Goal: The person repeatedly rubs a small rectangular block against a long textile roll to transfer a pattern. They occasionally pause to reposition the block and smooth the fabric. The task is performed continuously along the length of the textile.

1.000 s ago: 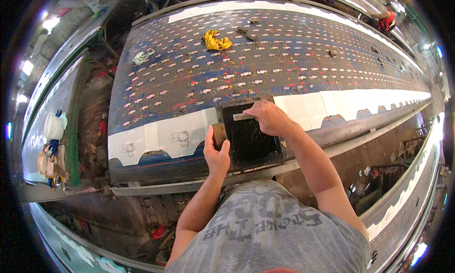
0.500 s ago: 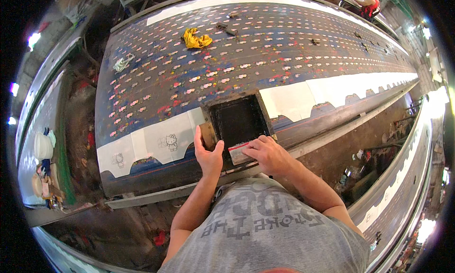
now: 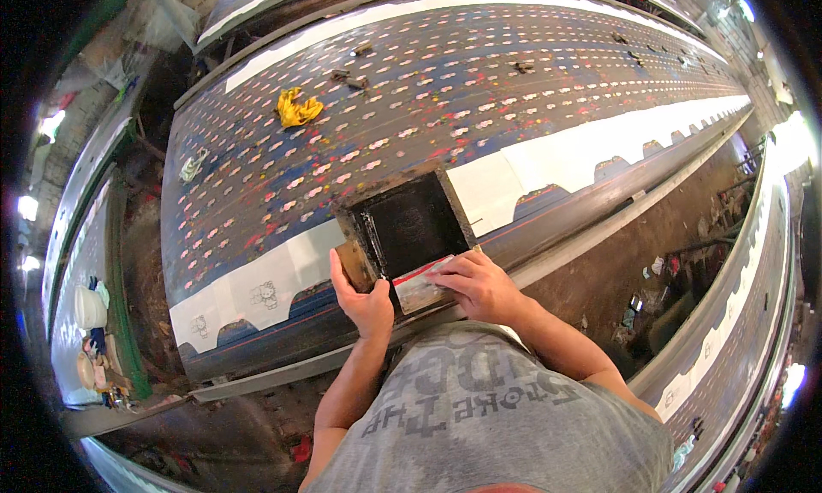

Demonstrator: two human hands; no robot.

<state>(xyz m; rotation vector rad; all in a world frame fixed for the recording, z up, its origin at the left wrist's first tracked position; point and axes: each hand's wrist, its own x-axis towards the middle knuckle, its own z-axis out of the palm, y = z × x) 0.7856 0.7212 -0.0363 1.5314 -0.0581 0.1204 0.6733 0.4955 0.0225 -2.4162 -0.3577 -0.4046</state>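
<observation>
Lined along its near edge with white panels, a long speckled table [image 3: 377, 146] is shown. By the left hand [image 3: 364, 304], thumb and fingers set wide, a wooden block [image 3: 354, 265] on the dark frame [image 3: 458, 206] is grasped. Between the two grips, a red-edged blade [image 3: 419, 287] is held by the right hand's [image 3: 484, 287] closed fingers. Drawings are seen on the left-hand panels [image 3: 240, 298], seemingly done; none is discerned on the right-hand panels [image 3: 548, 161], seemingly left. Beneath the frame, nothing can be told.

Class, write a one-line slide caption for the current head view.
Left hand gripping a dark frame, right hand holding a red-edged blade, at a long patterned table.
</observation>
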